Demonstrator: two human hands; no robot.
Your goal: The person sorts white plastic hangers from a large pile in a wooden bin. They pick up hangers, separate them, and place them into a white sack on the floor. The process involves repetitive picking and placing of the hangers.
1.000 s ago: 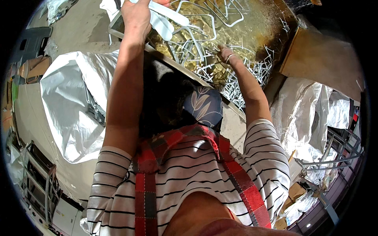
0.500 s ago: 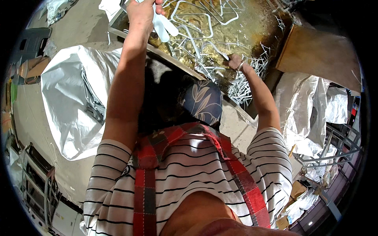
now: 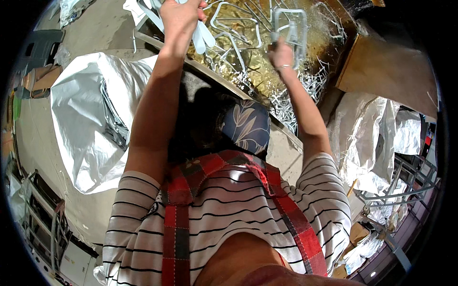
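My left hand (image 3: 177, 18) is closed around several pale plastic pieces with flat, rounded ends (image 3: 199, 42), over the tank's near left side. My right hand (image 3: 281, 55) grips a pale looped plastic frame (image 3: 303, 40), smeared by motion, above the water. Beneath both hands is a long tank (image 3: 217, 76) with yellowish, rippling water. More bent, pale plastic frames (image 3: 260, 35) lie in it behind and between my hands. A heap of small white sticks (image 3: 312, 78) fills its right end, near my right wrist.
Left of me, a large white sack (image 3: 78, 128) stands open with grey pieces inside. A brown board (image 3: 389, 69) leans at the tank's right, above pale sacking (image 3: 365, 128). Metal racks stand at lower left (image 3: 45, 214) and right (image 3: 405, 178). My patterned knee (image 3: 248, 124) is close to the tank.
My right hand has risen from beside the stick heap and moved farther over the tank, lifting a looped frame out of the water. My left hand has shifted slightly right, still holding its pieces.
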